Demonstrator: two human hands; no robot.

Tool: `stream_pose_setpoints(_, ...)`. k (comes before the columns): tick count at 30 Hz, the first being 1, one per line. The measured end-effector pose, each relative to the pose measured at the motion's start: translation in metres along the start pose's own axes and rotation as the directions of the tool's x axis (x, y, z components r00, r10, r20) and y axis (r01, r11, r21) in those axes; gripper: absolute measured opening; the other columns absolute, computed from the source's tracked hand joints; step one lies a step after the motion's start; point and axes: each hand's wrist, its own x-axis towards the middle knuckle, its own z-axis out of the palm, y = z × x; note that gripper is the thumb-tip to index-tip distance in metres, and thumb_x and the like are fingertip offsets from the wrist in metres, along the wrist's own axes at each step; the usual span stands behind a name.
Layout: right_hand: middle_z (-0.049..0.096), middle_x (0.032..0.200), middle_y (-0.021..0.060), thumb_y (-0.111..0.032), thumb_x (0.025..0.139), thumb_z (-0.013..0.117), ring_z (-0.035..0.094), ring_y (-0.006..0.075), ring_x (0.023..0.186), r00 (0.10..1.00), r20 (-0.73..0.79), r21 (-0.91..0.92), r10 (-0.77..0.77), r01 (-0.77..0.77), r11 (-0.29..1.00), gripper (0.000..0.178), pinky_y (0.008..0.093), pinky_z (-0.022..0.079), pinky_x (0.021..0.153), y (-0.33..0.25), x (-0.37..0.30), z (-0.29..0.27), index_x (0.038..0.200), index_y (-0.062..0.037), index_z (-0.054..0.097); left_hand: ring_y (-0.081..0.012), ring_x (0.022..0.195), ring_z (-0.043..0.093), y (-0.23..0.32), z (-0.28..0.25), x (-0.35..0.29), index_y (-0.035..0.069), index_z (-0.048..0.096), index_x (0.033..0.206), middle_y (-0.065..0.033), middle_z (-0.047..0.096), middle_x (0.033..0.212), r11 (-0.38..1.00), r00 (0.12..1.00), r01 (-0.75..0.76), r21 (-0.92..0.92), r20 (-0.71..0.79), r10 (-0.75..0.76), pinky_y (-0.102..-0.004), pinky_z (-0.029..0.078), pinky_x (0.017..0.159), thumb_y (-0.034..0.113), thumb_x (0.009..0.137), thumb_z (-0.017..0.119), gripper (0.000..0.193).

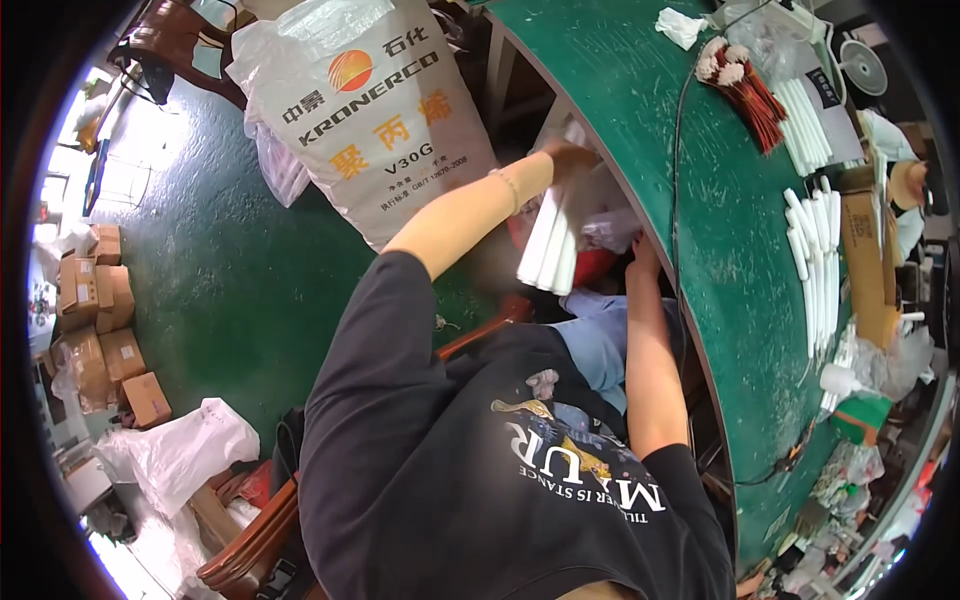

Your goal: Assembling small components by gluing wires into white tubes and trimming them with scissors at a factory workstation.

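My left hand [572, 162], somewhat blurred, is closed around a bundle of white tubes [550, 245] just off the table's edge. The tubes hang down from it toward my lap, side by side. Close to their right, my right hand [645, 256] reaches in beneath the edge of the green table [745, 290]. Its fingers are mostly hidden there, beside a clear plastic bag [612, 230]. Something red [597, 266] shows behind the tubes and below the bag.
A large white sack [370, 125] stands ahead on the left. On the table lie loose white tubes [820, 255], a bundle of red wires [745, 100] and a black cable [681, 170]. Cardboard boxes [100, 300] sit far left. Another person's hand [908, 185] shows at far right.
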Motion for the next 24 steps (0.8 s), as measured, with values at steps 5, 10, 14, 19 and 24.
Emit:
stream_pose_setpoints(5,0.058,0.108,0.0052,-0.023,0.084,0.058,0.053,0.0221,0.096,0.991,-0.072,0.109,-0.112,0.120,0.987,0.028,0.0304,0.042,0.079,0.019,-0.009,0.003,0.112,-0.0163,0.058,-0.0245,0.073,0.060,-0.002,0.006,0.018,-0.002,0.058,0.097,-0.0130,0.061,0.082,0.994,0.997,-0.069,0.089,-0.023,0.072,-0.0339,0.047,0.062,0.015,0.064,0.071,0.039)
stream_pose_setpoints(10,0.057,0.109,0.0051,-0.024,0.085,0.057,0.053,0.0224,0.097,0.984,-0.084,0.083,-0.155,0.162,0.983,0.029,0.0314,0.042,0.080,-0.003,0.030,0.043,0.112,-0.0165,0.057,-0.0252,0.076,0.057,0.004,0.041,0.016,0.000,0.056,0.099,-0.0127,0.059,0.086,0.972,0.990,-0.139,0.192,0.029,0.136,-0.0356,0.045,0.064,0.017,0.065,0.070,0.041)
stream_pose_setpoints(14,0.057,0.109,0.0051,-0.024,0.085,0.057,0.052,0.0227,0.098,0.985,-0.049,0.045,-0.164,0.166,0.985,0.030,0.0322,0.041,0.080,0.027,0.002,-0.005,0.113,-0.0166,0.057,-0.0257,0.079,0.055,0.008,0.045,0.015,0.001,0.056,0.101,-0.0124,0.058,0.088,0.947,0.983,-0.180,0.265,0.022,0.180,-0.0370,0.043,0.065,0.020,0.065,0.069,0.043)
stream_pose_setpoints(19,0.056,0.110,0.0050,-0.025,0.085,0.057,0.052,0.0230,0.099,0.979,-0.033,-0.007,-0.200,0.200,0.980,0.031,0.0331,0.041,0.081,0.037,-0.011,-0.030,0.114,-0.0168,0.056,-0.0264,0.082,0.053,-0.001,0.062,0.028,0.002,0.054,0.103,-0.0121,0.056,0.091,0.911,0.972,-0.234,0.341,0.054,0.229,-0.0387,0.041,0.067,0.023,0.065,0.068,0.045)
stream_pose_setpoints(24,0.056,0.112,0.0050,-0.026,0.085,0.057,0.051,0.0233,0.100,0.980,0.003,-0.041,-0.197,0.197,0.980,0.031,0.0341,0.041,0.081,0.041,0.013,-0.015,0.115,-0.0169,0.055,-0.0271,0.085,0.051,-0.007,0.064,0.033,0.003,0.053,0.105,-0.0117,0.054,0.094,0.853,0.960,-0.272,0.446,0.064,0.273,-0.0403,0.039,0.069,0.025,0.065,0.067,0.048)
